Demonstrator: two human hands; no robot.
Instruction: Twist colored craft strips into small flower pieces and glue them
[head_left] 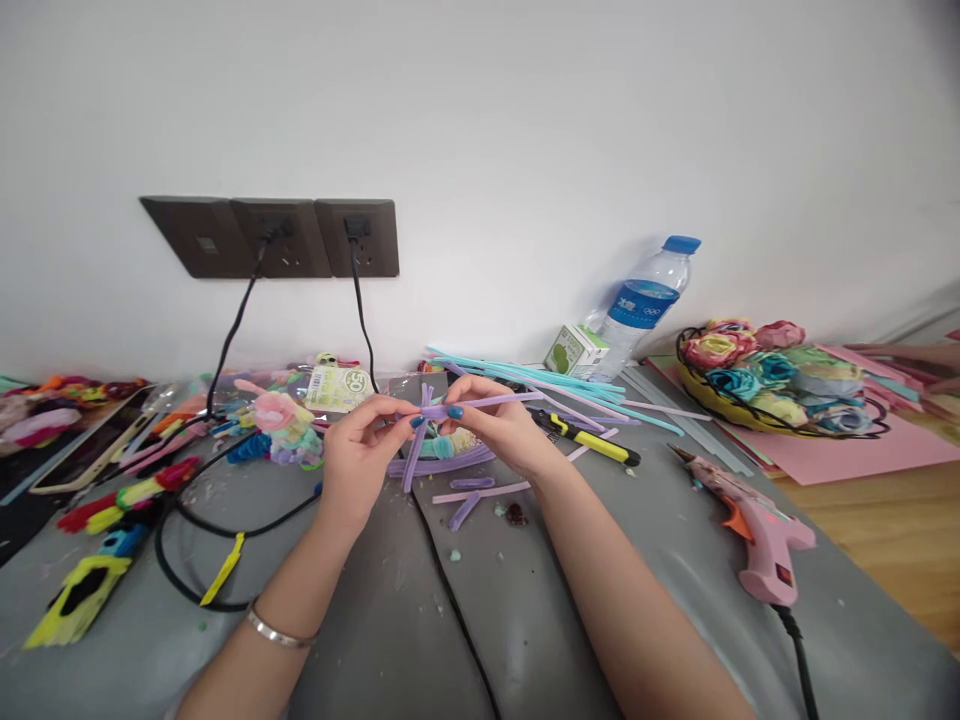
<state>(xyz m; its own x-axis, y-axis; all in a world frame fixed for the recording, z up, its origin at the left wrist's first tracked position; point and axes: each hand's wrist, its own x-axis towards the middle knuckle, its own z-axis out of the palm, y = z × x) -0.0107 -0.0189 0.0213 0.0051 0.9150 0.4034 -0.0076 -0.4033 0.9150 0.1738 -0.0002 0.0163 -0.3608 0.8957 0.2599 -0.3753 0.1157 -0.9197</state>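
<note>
The hands are closed in thumb-and-finger pinches: the left hand [364, 445] and the right hand [501, 425] both grip the crossed purple stems [414, 456], held between them above the tabletop [525, 625]. Short purple pieces [472, 483] lie below the right hand, turquoise stems [529, 372] beyond it, a yellow-and-black cutter [596, 442] just to its right, a pink glue gun [766, 545] farther right.

The table [701, 610] lies free between right forearm [611, 570] and glue gun [766, 543], which blocks passage rightward.

Wearer's two hands [361, 448], one glue gun [766, 545]
</note>
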